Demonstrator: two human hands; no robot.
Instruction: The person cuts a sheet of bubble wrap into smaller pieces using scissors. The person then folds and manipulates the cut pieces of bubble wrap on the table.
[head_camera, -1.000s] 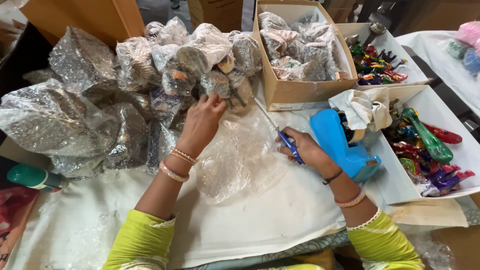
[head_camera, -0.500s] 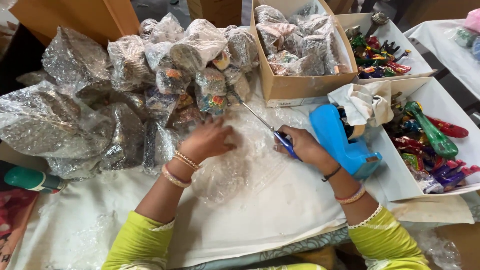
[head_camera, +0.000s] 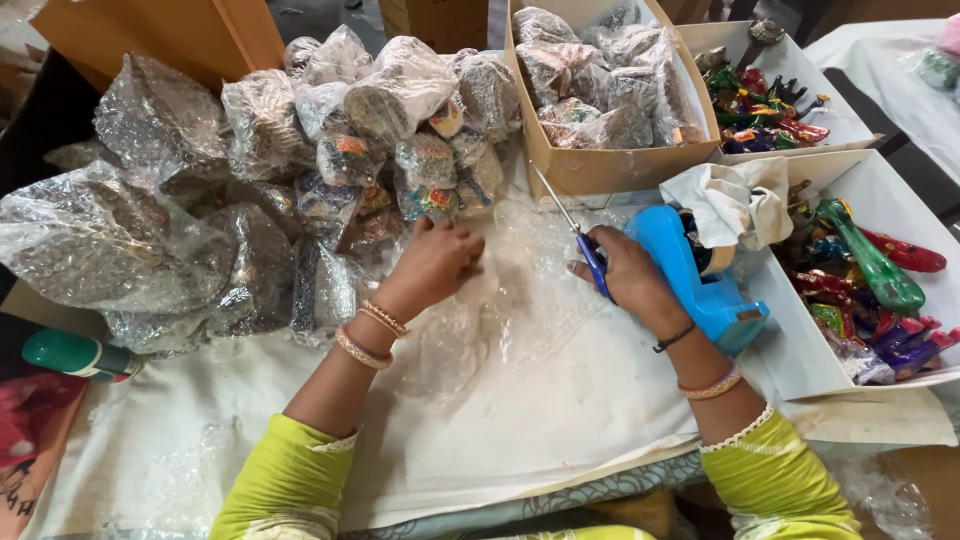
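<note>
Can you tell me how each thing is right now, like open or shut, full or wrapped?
Scissors: held in right hand, blades shut.
Left hand: resting on bubble wrap.
Cardboard box: open, full of wrapped bundles.
White box: open, holds colourful toys.
Bundles: wrapped, piled.

Left hand (head_camera: 435, 265) pressing flat on clear bubble wrap (head_camera: 500, 300) spread over the white-covered counter (head_camera: 560, 420). Right hand (head_camera: 625, 280) gripping blue-handled scissors (head_camera: 575, 235), blades open, just beside a blue tape dispenser (head_camera: 700, 280). Wrapped bundles (head_camera: 250, 180) heaped beyond; cardboard box (head_camera: 600, 165) and 2 white trays (head_camera: 800, 350) of colourful toys alongside.
</note>
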